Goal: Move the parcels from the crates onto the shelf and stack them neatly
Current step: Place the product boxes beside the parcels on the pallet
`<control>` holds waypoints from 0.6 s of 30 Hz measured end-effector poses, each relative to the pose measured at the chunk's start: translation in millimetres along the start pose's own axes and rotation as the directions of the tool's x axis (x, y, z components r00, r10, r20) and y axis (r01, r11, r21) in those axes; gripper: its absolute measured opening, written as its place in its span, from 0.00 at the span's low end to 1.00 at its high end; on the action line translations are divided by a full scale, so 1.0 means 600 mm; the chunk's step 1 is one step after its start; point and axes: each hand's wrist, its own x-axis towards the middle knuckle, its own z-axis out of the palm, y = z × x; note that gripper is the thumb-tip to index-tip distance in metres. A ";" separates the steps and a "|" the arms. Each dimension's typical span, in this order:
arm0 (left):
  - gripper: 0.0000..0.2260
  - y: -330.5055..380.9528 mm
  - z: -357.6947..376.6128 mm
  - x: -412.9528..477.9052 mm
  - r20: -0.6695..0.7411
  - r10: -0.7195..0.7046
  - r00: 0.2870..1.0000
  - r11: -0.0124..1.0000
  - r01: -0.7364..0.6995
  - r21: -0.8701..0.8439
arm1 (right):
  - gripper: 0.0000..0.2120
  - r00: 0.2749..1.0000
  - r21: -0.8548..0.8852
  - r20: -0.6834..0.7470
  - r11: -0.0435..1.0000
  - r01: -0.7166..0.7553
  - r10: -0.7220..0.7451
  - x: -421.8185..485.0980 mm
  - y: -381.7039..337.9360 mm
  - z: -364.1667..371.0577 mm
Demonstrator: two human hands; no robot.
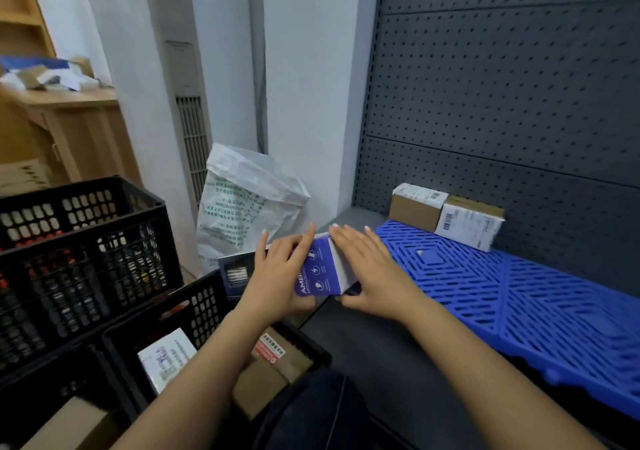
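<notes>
Left hand (280, 276) grips the box (320, 269), right hand (370, 273) presses flat on its side, above the shelf (381, 363) edge; keep both on; set it flush beside the parcels (415, 214) on the mat (519, 293).

Glossy printed card box (320, 269); matt perforated plastic crates (83, 241); blue plastic grid mat (519, 293); kraft cardboard parcels (446, 219).
</notes>
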 end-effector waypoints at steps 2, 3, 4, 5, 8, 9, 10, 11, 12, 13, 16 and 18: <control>0.52 0.020 0.003 0.019 -0.004 0.048 0.999 0.999 -0.048 0.013 | 0.49 0.998 0.023 -0.033 0.999 -0.049 0.049 -0.012 0.007 -0.017; 0.52 0.030 0.004 0.028 0.003 0.070 0.998 0.997 -0.070 0.013 | 0.48 0.997 0.045 -0.040 0.996 -0.071 0.073 -0.018 0.013 -0.027; 0.51 0.040 0.005 0.035 0.010 0.085 0.996 0.996 -0.085 0.004 | 0.48 0.995 0.069 -0.036 0.993 -0.093 0.095 -0.024 0.019 -0.038; 0.51 0.048 0.006 0.042 0.011 0.094 0.996 0.996 -0.094 -0.012 | 0.47 0.993 0.091 -0.027 0.989 -0.115 0.118 -0.030 0.026 -0.050; 0.51 0.056 0.012 0.060 -0.008 0.109 0.994 0.994 -0.109 -0.023 | 0.45 0.984 0.148 -0.024 0.975 -0.168 0.174 -0.052 0.049 -0.087; 0.51 0.055 0.013 0.065 -0.007 0.106 0.994 0.994 -0.106 -0.012 | 0.45 0.981 0.170 -0.031 0.968 -0.185 0.193 -0.061 0.056 -0.100; 0.52 0.054 0.015 0.070 -0.005 0.099 0.995 0.995 -0.099 0.000 | 0.44 0.977 0.190 -0.039 0.961 -0.201 0.211 -0.071 0.062 -0.113; 0.53 0.054 0.016 0.075 -0.004 0.095 0.995 0.995 -0.095 0.008 | 0.44 0.973 0.198 -0.043 0.956 -0.216 0.229 -0.082 0.068 -0.124; 0.53 0.057 0.017 0.081 0.001 0.096 0.995 0.995 -0.096 0.014 | 0.43 0.969 0.193 -0.039 0.953 -0.233 0.244 -0.092 0.074 -0.134; 0.53 0.065 0.017 0.088 0.012 0.106 0.994 0.994 -0.106 0.024 | 0.44 0.965 0.173 -0.030 0.953 -0.250 0.259 -0.103 0.080 -0.142; 0.53 0.109 0.017 0.118 0.058 0.166 0.984 0.985 -0.169 0.038 | 0.48 0.947 0.085 -0.038 0.945 -0.316 0.320 -0.134 0.103 -0.158; 0.52 0.148 0.020 0.142 0.074 0.219 0.973 0.975 -0.221 0.021 | 0.50 0.952 -0.042 -0.091 0.954 -0.297 0.293 -0.157 0.122 -0.169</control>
